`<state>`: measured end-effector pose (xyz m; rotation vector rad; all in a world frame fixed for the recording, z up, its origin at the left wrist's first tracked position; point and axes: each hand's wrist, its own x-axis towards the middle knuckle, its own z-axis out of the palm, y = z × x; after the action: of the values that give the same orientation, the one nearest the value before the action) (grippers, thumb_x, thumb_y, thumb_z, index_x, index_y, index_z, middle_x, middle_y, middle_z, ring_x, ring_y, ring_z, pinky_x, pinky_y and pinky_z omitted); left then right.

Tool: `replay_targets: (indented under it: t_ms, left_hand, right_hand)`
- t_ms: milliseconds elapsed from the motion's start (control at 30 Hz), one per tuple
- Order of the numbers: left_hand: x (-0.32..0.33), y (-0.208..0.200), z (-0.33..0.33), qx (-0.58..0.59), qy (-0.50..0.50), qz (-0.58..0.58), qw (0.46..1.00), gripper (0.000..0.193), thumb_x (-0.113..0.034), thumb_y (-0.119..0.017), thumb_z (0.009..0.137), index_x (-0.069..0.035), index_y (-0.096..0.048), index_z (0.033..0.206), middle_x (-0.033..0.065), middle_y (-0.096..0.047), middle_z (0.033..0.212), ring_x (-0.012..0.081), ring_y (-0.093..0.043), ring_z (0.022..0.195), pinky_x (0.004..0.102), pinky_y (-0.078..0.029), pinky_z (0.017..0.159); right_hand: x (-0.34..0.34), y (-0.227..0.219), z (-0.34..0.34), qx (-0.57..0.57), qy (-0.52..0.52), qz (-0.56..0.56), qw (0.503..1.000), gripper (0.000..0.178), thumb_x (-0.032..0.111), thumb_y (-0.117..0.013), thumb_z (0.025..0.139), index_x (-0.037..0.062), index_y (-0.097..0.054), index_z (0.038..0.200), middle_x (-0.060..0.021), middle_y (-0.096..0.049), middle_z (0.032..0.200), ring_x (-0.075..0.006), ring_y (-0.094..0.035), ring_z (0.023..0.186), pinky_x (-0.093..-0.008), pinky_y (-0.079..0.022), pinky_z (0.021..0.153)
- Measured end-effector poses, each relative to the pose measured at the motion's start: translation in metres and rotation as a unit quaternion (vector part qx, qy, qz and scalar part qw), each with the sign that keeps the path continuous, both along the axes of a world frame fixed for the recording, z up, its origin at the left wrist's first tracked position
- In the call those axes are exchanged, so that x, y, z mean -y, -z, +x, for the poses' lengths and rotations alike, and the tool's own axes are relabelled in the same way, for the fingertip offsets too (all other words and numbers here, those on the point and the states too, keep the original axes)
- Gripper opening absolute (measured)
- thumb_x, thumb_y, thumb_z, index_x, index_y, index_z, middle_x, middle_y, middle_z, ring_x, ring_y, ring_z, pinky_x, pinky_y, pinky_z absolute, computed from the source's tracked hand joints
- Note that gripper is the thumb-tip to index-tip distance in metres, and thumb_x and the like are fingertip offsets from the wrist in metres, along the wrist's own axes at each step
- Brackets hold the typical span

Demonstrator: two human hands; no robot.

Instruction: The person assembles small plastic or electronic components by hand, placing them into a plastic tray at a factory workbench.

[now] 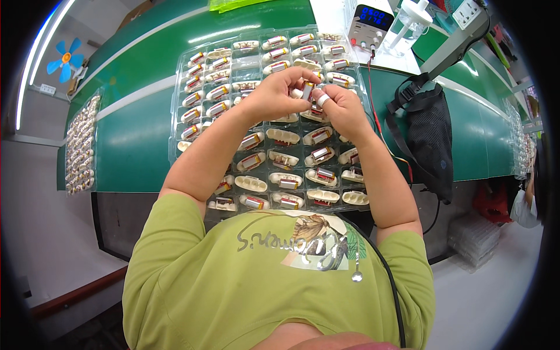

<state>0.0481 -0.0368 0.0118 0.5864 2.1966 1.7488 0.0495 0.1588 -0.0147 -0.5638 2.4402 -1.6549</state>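
My left hand and my right hand meet over the far half of a clear plastic tray. Between their fingertips is a small white plastic shell with a silver battery cell; both hands pinch it, and the fingers partly cover it. A white band wraps a digit of my right hand. Rows of similar white oval shells fill the tray. Many carry a silver cell with an orange edge, like one shell near me; others, such as a hollow shell, show bare cavities.
Beyond the tray at right stand a power supply with a lit display and a clear jar. Its red lead runs down beside my right arm. A black bag hangs over the green table's right edge. Another filled tray sits far left.
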Motion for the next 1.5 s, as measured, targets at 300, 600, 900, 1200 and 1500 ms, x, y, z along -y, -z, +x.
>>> replay_targets:
  t_ms: [300, 600, 900, 1200, 1500]
  left_hand:
    - [-0.005, -0.003, -0.001, 0.021, -0.003, -0.055, 0.998, 0.03, -0.011, -0.071, 0.08, -0.007, -0.059, 0.107, -0.0008, -0.06, 0.084, 0.0038, -0.051, 0.067, 0.0188, -0.041, 0.055]
    - [0.027, -0.004, -0.035, -0.036, -0.213, -0.145, 0.966, 0.052, -0.017, -0.074, 0.072, -0.003, -0.051, 0.115, 0.0111, -0.062, 0.094, 0.0147, -0.06, 0.074, 0.027, -0.049, 0.055]
    - [0.106, 0.015, -0.095, -0.169, -0.236, -0.512, 0.809, 0.033, -0.025, -0.068, 0.073, -0.012, -0.068, 0.103, 0.0117, -0.067, 0.102, 0.0289, -0.064, 0.092, 0.0388, -0.05, 0.082]
    - [0.003, -0.012, -0.012, 0.221, -0.177, 0.186, 0.941, 0.045, -0.044, -0.052, 0.094, -0.002, -0.064, 0.106, 0.0044, -0.058, 0.092, 0.0105, -0.053, 0.074, 0.0274, -0.048, 0.062]
    - [-0.023, -0.014, 0.004, 0.244, -0.139, 0.205, 0.938, 0.047, -0.046, -0.041, 0.098, -0.005, -0.062, 0.107, 0.0044, -0.056, 0.092, 0.0091, -0.052, 0.076, 0.0237, -0.045, 0.062]
  right_hand:
    - [0.002, 0.0, 0.002, -0.043, 0.004, -0.009, 0.999, 0.026, 0.023, -0.053, 0.093, 0.001, -0.063, 0.083, -0.0041, -0.056, 0.062, -0.0112, -0.049, 0.059, -0.0296, -0.041, 0.058]
    - [-0.013, 0.001, -0.008, 0.012, 0.065, -0.134, 0.989, 0.029, 0.021, -0.056, 0.093, 0.0001, -0.058, 0.072, 0.0035, -0.049, 0.063, -0.0055, -0.041, 0.061, -0.0243, -0.033, 0.055]
    - [-0.003, -0.002, -0.002, -0.005, 0.048, -0.106, 0.993, 0.031, 0.021, -0.055, 0.094, 0.0014, -0.056, 0.071, 0.0022, -0.05, 0.063, -0.0058, -0.04, 0.062, -0.0235, -0.034, 0.056]
    - [0.005, -0.006, 0.007, -0.05, 0.007, -0.072, 0.996, 0.024, 0.023, -0.06, 0.092, 0.0013, -0.063, 0.083, 0.0016, -0.056, 0.067, -0.0057, -0.045, 0.064, -0.0237, -0.038, 0.057]
    - [0.013, 0.0, 0.01, -0.079, -0.006, -0.058, 0.995, 0.023, 0.023, -0.058, 0.091, 0.0006, -0.062, 0.084, -0.007, -0.056, 0.064, -0.0139, -0.046, 0.058, -0.0295, -0.039, 0.055]
